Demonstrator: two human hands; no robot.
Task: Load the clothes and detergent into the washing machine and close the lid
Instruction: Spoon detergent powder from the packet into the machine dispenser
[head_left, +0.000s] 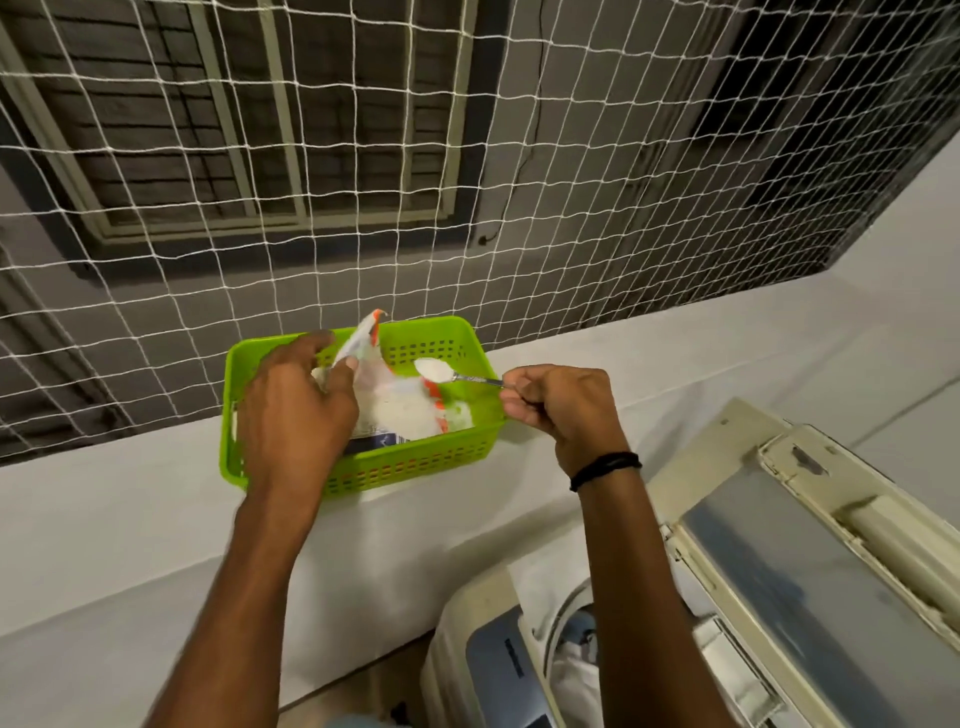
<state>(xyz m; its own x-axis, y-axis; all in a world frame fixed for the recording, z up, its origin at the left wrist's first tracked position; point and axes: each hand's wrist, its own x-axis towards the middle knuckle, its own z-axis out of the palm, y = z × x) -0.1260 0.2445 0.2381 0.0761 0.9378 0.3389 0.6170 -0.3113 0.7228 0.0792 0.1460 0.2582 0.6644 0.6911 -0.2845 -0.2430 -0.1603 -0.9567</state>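
A torn white and orange detergent packet (387, 400) lies in a green plastic basket (415, 462) on a white ledge. My left hand (293, 410) pinches the packet's upper edge and holds it open. My right hand (558, 405) is closed on the handle of a metal spoon (452, 375), whose bowl is heaped with white powder above the basket. At the lower right stands the washing machine (483, 670) with its lid (810, 561) raised. White clothes (574, 675) show inside the drum.
The white ledge (130, 519) runs across the frame, with a white rope net (519, 208) rising behind it. A dark item lies at the basket's bottom beside the packet. A black band circles my right wrist.
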